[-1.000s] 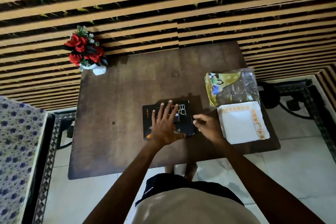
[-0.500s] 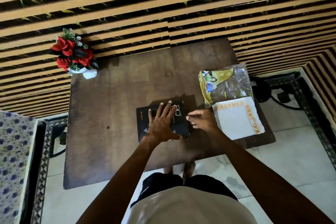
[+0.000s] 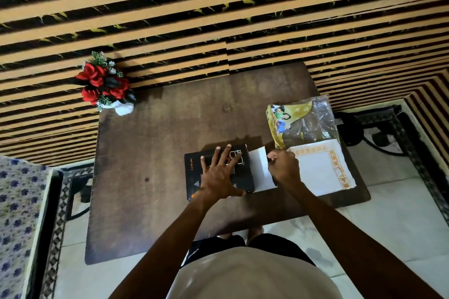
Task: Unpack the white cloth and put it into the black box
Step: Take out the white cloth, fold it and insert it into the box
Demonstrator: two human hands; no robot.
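The step in hand looks like opening the box (image 3: 218, 172): the cloth (image 3: 323, 168) is already out of its wrapper (image 3: 303, 124) and lies flat and folded on the right side of the bench (image 3: 158, 153), just beside the box and partly under the wrapper's near edge. The left hand (image 3: 218, 177) lies flat on the box top with fingers spread wide, pinning it down and gripping nothing. The right hand (image 3: 283, 167) is curled narrow at the outer edge of a white panel (image 3: 260, 168) that sticks out from the box's right side; it appears to pinch that edge, though the fingertips are hidden, so the grip cannot be told for sure. Whether the panel is an end flap or a sliding inner tray I cannot tell. The box is thus only partly open and the cloth is untouched. Next, I judge, the panel must be drawn fully clear while the left hand holds the box steady; then the right hand can take the cloth, which lies just beside it, and feed it in, perhaps refolded to fit.
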